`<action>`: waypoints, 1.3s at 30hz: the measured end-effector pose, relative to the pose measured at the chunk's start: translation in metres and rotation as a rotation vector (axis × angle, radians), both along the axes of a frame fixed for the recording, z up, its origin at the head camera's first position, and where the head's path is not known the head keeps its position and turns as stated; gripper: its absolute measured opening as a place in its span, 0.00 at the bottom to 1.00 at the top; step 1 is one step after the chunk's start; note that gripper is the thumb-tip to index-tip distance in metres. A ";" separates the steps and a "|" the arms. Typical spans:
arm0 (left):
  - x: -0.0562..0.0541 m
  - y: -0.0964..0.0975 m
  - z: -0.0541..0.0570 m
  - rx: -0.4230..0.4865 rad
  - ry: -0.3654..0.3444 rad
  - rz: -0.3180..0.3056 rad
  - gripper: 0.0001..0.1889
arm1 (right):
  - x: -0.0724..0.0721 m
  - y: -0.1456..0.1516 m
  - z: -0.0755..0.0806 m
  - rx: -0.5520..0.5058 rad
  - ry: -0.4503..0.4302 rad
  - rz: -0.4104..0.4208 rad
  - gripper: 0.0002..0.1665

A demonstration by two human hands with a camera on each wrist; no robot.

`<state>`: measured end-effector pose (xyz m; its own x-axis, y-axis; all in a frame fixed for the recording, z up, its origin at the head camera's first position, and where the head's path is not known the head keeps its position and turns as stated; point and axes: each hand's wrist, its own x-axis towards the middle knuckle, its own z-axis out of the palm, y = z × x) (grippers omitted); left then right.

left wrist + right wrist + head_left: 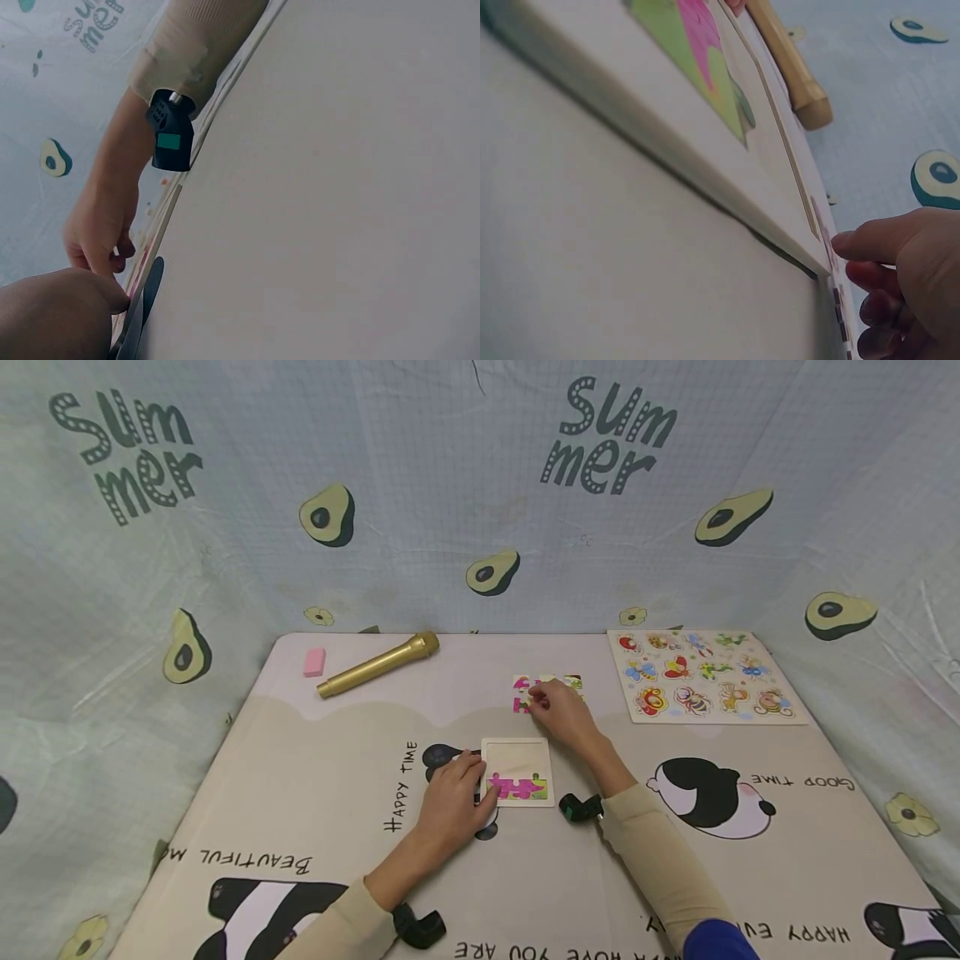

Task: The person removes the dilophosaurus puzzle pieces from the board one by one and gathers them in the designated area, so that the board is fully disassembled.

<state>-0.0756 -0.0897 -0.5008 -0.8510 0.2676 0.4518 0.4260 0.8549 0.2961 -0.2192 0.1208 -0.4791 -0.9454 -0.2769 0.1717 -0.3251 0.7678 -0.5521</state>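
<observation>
A square puzzle board (pixel 516 746) with a pale raised frame lies mid-table, and joined pink and green pieces (pixel 517 787) fill its near part. My left hand (pixel 452 797) rests along the board's left edge, with the thumb touching the frame near the pieces. Beyond the board, my right hand (pixel 564 714) is over a group of loose puzzle pieces (pixel 521 703), fingertips down among them. In the right wrist view, the right thumb (pixel 877 236) stands a little apart from the bent fingers. No piece shows between them. The hand partly covers the loose pieces.
A gold microphone (pixel 378 666) and a pink block (pixel 314 662) lie at the back left. At the back right is a board with insect pictures (pixel 705 681). A printed cloth covers the table, and a patterned curtain (pixel 420 468) hangs behind it.
</observation>
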 end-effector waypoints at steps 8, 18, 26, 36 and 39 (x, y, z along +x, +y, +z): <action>0.000 0.000 -0.002 -0.003 0.002 -0.003 0.22 | 0.000 -0.002 0.003 0.087 -0.063 -0.022 0.18; -0.001 0.001 -0.004 -0.008 0.014 -0.005 0.22 | -0.006 -0.002 0.005 0.115 -0.096 -0.037 0.17; -0.002 0.001 -0.003 -0.007 0.002 -0.002 0.22 | -0.006 -0.003 0.006 0.126 -0.087 -0.022 0.18; -0.002 0.000 -0.001 0.004 0.003 -0.002 0.22 | 0.007 -0.001 0.017 0.109 -0.042 0.004 0.19; -0.002 0.000 0.000 0.009 0.002 -0.006 0.22 | 0.013 0.000 0.021 0.111 -0.050 0.011 0.19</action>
